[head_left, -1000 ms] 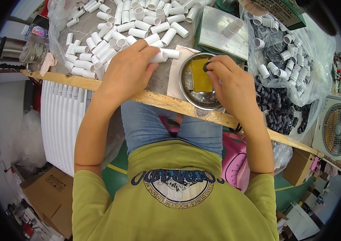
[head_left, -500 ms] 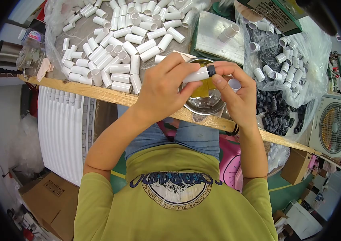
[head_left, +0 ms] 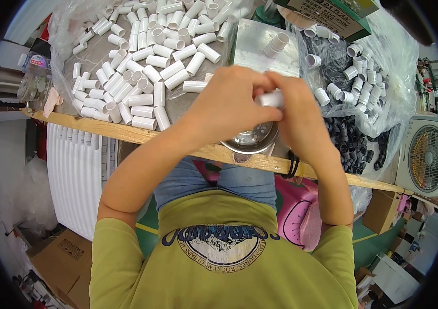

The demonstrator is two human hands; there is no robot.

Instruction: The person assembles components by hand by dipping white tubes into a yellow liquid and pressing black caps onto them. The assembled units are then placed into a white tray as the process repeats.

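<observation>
Above the steel bowl [head_left: 250,141], my two hands are drawn together around a short white plastic tube [head_left: 271,99]. My left hand [head_left: 229,103] is closed, pinching the tube between thumb and fingers. From the other side my right hand [head_left: 304,116] curls over the tube's far end; its fingertips are partly hidden and slightly blurred. Neither the black ring nor the small white cap can be made out between the hands. Small pale bits lie in the bowl, which my hands partly cover.
Loose white tubes [head_left: 141,98] cover the table's left side. A metal block [head_left: 252,46] bears one upright white fitting [head_left: 276,44]. To the right are bagged white fittings [head_left: 366,85] and black rings [head_left: 350,147]. A fan [head_left: 427,154] stands far right; a wooden edge [head_left: 105,130] runs along the front.
My right hand has closed in over the tube's end, hiding the black ring and the white cap seen before. The view has shifted slightly, so the table things sit further left.
</observation>
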